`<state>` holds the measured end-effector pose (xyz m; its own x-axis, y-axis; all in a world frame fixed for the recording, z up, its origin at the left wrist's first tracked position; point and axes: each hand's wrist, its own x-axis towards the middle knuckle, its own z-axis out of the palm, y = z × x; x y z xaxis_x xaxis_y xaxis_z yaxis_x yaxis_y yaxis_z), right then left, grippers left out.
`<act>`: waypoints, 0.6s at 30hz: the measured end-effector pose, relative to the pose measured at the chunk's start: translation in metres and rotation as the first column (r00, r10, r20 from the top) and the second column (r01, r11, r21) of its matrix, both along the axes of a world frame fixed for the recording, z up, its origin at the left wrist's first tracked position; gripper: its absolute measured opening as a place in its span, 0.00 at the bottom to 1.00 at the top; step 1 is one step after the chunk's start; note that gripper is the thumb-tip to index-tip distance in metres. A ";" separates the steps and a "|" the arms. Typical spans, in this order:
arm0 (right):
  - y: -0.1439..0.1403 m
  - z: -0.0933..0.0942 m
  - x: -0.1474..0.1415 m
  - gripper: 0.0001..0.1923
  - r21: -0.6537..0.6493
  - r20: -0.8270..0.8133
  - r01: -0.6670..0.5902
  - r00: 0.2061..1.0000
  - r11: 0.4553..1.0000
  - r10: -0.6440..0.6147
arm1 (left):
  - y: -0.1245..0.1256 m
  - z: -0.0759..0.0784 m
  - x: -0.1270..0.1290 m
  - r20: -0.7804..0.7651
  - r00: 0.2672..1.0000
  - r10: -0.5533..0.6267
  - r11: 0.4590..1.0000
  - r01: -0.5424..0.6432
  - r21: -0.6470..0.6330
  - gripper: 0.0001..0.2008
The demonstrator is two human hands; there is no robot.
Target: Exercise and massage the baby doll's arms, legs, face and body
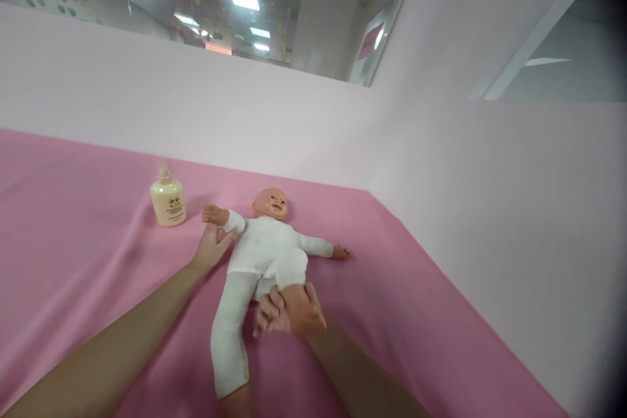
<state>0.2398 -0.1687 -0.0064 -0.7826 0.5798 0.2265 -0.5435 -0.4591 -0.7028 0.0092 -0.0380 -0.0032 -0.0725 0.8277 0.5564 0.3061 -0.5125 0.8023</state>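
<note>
A baby doll point(264, 245) in a white body suit lies on its back, head away from me, on a pink sheet. Its arm on my left is bent up, and my left hand point(213, 249) is closed on it at the wrist, some fingers hidden behind it. The doll's leg on my right is bent at the knee. My right hand point(277, 317) grips its bare lower leg point(298, 305) from underneath, with the thumb on the right side and fingers curled at the left. The doll's other leg point(230, 333) lies stretched towards me.
A cream pump bottle point(168, 201) stands on the pink sheet point(73, 228), left of the doll. A white wall point(196, 104) runs behind the surface and another point(514, 222) along its right side. Windows are set above.
</note>
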 end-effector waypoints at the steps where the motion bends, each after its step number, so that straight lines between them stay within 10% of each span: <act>1: 0.000 0.003 0.001 0.34 -0.084 0.005 0.052 0.999 0.995 -0.051 | -0.001 0.000 0.000 -0.078 0.996 -0.053 0.997 0.057 0.044 0.20; 7: -0.001 0.021 0.000 0.34 -0.222 0.147 0.198 0.975 0.955 -0.168 | -0.008 0.007 0.001 -0.382 0.911 -0.152 0.950 0.241 0.197 0.20; 18: -0.001 0.000 0.008 0.33 -0.114 0.081 0.056 0.996 0.992 -0.046 | 0.006 -0.002 0.001 -0.075 0.996 -0.054 0.999 0.054 -0.001 0.22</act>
